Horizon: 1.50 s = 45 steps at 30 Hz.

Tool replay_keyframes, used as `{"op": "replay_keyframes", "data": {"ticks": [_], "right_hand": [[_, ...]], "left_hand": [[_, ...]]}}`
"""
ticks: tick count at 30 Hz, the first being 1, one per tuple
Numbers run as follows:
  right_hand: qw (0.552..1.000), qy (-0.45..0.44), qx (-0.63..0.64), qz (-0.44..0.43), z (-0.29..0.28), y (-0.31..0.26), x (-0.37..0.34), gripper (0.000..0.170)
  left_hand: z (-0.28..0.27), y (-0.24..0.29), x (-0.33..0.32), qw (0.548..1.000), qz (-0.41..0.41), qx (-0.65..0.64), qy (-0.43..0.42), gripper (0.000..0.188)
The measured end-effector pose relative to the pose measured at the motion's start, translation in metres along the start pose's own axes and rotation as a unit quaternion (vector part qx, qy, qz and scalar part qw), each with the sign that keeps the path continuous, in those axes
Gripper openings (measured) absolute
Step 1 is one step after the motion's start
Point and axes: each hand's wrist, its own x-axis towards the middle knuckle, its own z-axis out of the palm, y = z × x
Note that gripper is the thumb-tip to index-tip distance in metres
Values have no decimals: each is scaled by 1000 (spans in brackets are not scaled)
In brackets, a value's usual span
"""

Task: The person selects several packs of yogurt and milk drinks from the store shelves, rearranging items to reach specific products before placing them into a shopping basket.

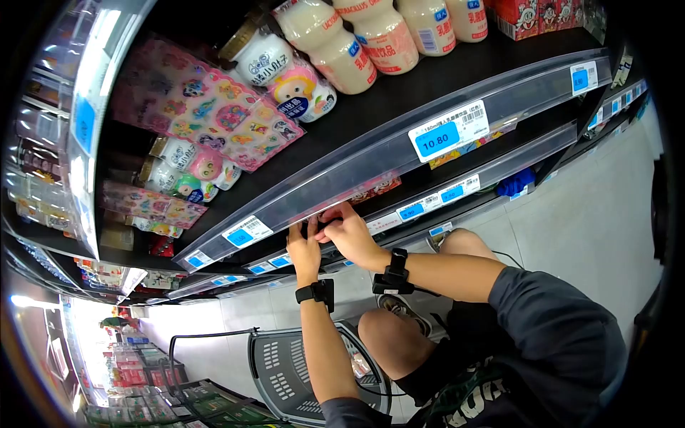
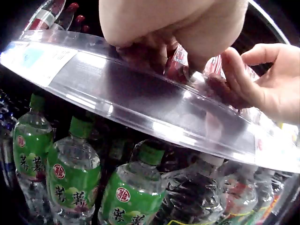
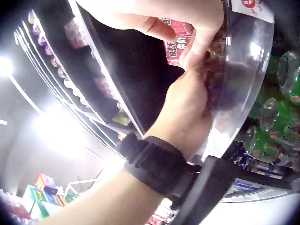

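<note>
Both hands meet at the lower shelf's clear front strip (image 2: pixel 140 105). In the head view the left hand (image 1: pixel 305 251) points up at the shelf, with the right hand (image 1: pixel 351 235) bent in beside it. A red pack (image 2: pixel 177 65) shows between the fingers of the left hand (image 2: pixel 173 28), whose fingertips are hidden behind the strip; the right hand (image 2: pixel 269 79) is close by, fingers bent. In the right wrist view, red packs with white lettering (image 3: pixel 173 49) lie behind the thumb of the right hand (image 3: pixel 187 21), which touches the left hand (image 3: pixel 187 101). Whether either hand grips a pack is unclear.
Milky drink bottles (image 1: pixel 385 39) and a pink sticker sheet (image 1: pixel 214 107) fill the shelf above. Green-labelled bottles (image 2: pixel 75 173) stand below the strip. A grey basket (image 1: pixel 285 371) is on the floor beside the person's bent knee (image 1: pixel 396 339).
</note>
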Motion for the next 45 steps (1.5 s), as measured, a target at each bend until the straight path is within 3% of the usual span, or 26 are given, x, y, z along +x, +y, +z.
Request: {"op": "replay_keyframes", "data": {"ticks": [1, 2, 3, 5, 7, 9, 12, 13, 16, 19, 21, 22, 23, 25, 27, 28, 29, 30, 31, 33, 35, 37, 39, 43, 45], "right_hand": [[996, -16, -80, -38, -2, -1, -1, 28], [979, -23, -169, -109, -3, -3, -2, 22], [979, -27, -167, -115, -5, -6, -3, 22], [942, -84, -257, -200, -11, -7, -3, 18], [926, -121, -298, -198, -17, -5, -3, 19], [913, -136, -316, -219, -24, -3, -3, 18], [915, -154, -288, -237, -31, -3, -1, 12], [927, -159, -260, -220, -31, -8, -2, 11], [918, -166, -255, -254, -30, -13, -2, 9], [912, -184, -287, -230, -26, -18, -4, 8], [911, -200, -283, -222, -23, -25, -5, 8], [893, -230, -310, -231, -22, -31, -2, 8], [874, -259, -337, -237, -22, -38, -2, 8], [848, -320, -360, -223, -17, -66, -5, 9], [831, -278, -370, -307, -15, -86, -12, 6], [838, -237, -350, -346, -14, -97, -17, 5], [770, -197, -344, -500, -10, -112, -16, 6], [723, -138, -372, -566, -13, -131, -18, 8], [804, -117, -282, -510, -21, -133, -18, 9], [724, -93, -353, -585, -32, -135, -17, 12], [607, -152, -412, -663, -31, -151, -35, 15], [662, -256, -414, -569, -30, -156, -51, 19], [588, -290, -448, -608, -28, -172, -60, 22], [511, -247, -501, -653, -43, -221, -92, 23], [559, -219, -483, -638, -40, -253, -136, 24]], "left_hand": [[-3, 6, 0, 1000, -7, -11, -5, 35], [-11, 12, 0, 996, -29, -45, -72, 37], [-17, 21, -4, 997, -25, -43, -66, 37], [-27, 38, -23, 997, 77, 14, 21, 38], [-41, 64, -55, 990, 89, -53, 92, 37], [-58, 83, -102, 976, 42, -155, 151, 33], [-95, 96, -182, 965, -60, -135, 215, 24], [-106, 93, -209, 949, -79, -191, 237, 24], [-142, 85, -285, 918, -203, -164, 299, 21], [-168, 82, -343, 870, -261, -148, 391, 18], [-175, 63, -382, 834, -250, -183, 456, 17], [-175, 57, -395, 833, -236, -192, 461, 16], [-175, 53, -408, 821, -272, -173, 471, 16], [-165, 47, -417, 839, -296, -169, 425, 15], [-149, 36, -423, 857, -326, -162, 364, 12], [-139, 29, -431, 878, -343, -81, 322, 12], [-129, 22, -436, 893, -357, 0, 275, 13], [-123, 31, -433, 904, -344, 73, 245, 14], [-112, 18, -443, 910, -338, 119, 208, 17], [-98, 3, -460, 918, -365, 128, 90, 18], [-96, -3, -459, 911, -386, 104, 102, 18], [-100, 9, -456, 918, -362, 122, 110, 17], [-99, 10, -454, 920, -345, 141, 117, 16], [-101, 13, -449, 912, -383, 116, 92, 16], [-104, 22, -442, 906, -400, 109, 91, 17]]}}
